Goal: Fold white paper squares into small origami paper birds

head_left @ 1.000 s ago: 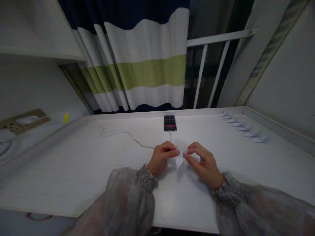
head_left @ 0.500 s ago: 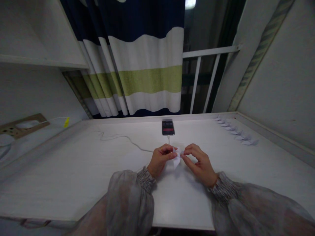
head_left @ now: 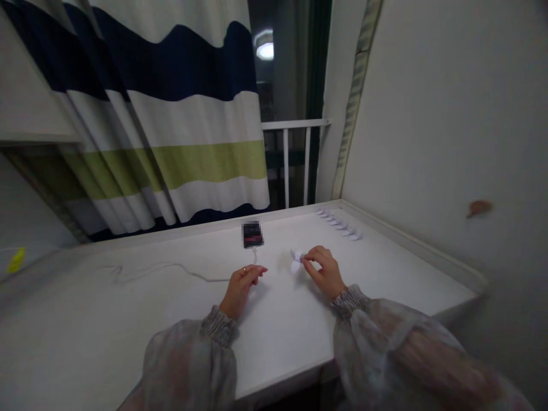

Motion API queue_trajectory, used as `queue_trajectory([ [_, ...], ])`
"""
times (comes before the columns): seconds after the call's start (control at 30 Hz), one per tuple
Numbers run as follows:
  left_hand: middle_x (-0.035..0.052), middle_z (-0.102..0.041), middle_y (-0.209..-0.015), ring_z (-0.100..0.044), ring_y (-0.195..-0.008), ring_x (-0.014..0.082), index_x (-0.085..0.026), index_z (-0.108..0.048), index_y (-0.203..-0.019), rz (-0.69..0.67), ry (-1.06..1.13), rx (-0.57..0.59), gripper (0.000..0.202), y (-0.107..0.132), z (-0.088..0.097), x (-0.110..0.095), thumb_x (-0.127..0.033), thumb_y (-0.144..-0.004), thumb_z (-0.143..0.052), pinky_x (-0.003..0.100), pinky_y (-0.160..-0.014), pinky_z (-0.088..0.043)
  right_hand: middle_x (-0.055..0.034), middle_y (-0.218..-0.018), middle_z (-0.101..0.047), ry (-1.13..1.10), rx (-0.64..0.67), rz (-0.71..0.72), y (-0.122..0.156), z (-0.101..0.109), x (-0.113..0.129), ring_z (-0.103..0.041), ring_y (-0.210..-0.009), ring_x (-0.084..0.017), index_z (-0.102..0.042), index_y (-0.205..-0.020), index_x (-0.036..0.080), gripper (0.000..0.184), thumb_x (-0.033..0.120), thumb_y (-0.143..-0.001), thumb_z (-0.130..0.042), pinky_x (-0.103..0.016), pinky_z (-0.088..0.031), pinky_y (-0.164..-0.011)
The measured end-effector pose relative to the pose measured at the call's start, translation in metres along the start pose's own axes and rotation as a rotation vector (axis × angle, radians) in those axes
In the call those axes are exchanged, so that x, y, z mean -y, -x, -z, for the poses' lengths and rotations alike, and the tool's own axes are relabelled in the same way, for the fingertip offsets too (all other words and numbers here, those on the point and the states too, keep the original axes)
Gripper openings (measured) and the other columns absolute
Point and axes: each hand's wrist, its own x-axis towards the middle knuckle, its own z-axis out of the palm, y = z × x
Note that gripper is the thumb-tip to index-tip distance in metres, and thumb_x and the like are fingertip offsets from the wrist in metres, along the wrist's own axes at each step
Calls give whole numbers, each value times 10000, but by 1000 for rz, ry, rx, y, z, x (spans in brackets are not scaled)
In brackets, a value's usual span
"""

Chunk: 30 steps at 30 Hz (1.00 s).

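My right hand (head_left: pixel 324 270) pinches a small white folded paper piece (head_left: pixel 295 260) by its right side, just above the white table (head_left: pixel 128 308). My left hand (head_left: pixel 242 283) hovers a little to the left of it, fingers loosely curled together and pointing right, with nothing in them. A ring shows on one of its fingers. Both arms wear sheer grey sleeves with gathered cuffs.
A phone (head_left: pixel 252 234) lies past my hands with a white cable (head_left: pixel 171 268) running left across the table. A row of several small folded paper pieces (head_left: pixel 340 224) lies at the far right by the wall. Striped curtains (head_left: pixel 171 148) and a white railing (head_left: pixel 295 160) stand behind.
My left hand has let go of the paper piece and drawn back to the left. My right hand now holds it alone. The view has swung to the right.
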Motion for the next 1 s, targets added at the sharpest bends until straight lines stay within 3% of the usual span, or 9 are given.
queue_trajectory([
  [0.17, 6, -546, -574, -387, -533, 95, -143, -670, -660, 28, -224, 101, 271, 5, -5, -1, -402, -596, -627, 226, -552, -316, -4, -650, -554, 144, -106, -220, 14, 52, -49, -505, -625, -134, -561, -645, 182, 125, 256, -739, -523, -304, -390, -652],
  [0.3, 9, -555, -579, -394, -542, 100, -152, -666, -640, 45, -287, 161, 273, 6, -7, 0, -417, -594, -616, 227, -550, -309, -12, -616, -540, 224, -184, -312, 20, 91, -89, -485, -594, -139, -558, -606, 175, 189, 304, -732, -502, -301, -399, -616],
  [0.47, 24, -587, -618, -419, -568, 118, -157, -667, -648, 56, -350, 201, 274, 5, -8, 1, -419, -589, -614, 239, -560, -317, -44, -633, -557, 310, -209, -436, 24, 121, -127, -495, -577, -152, -587, -632, 150, 242, 348, -716, -476, -302, -404, -565],
  [0.7, 22, -580, -612, -409, -561, 117, -153, -665, -656, 76, -408, 219, 296, 6, -11, -2, -437, -597, -604, 240, -559, -303, -66, -635, -560, 416, -90, -543, 24, 135, -161, -498, -600, -164, -638, -622, 129, 251, 320, -696, -493, -307, -391, -609],
  [1.0, 28, -583, -667, -430, -598, 128, -144, -642, -680, 67, -510, 272, 371, 3, -11, 0, -497, -635, -536, 249, -586, -337, -58, -656, -582, 527, 85, -607, 15, 123, -177, -527, -639, -165, -650, -612, 123, 221, 278, -681, -507, -265, -376, -614],
])
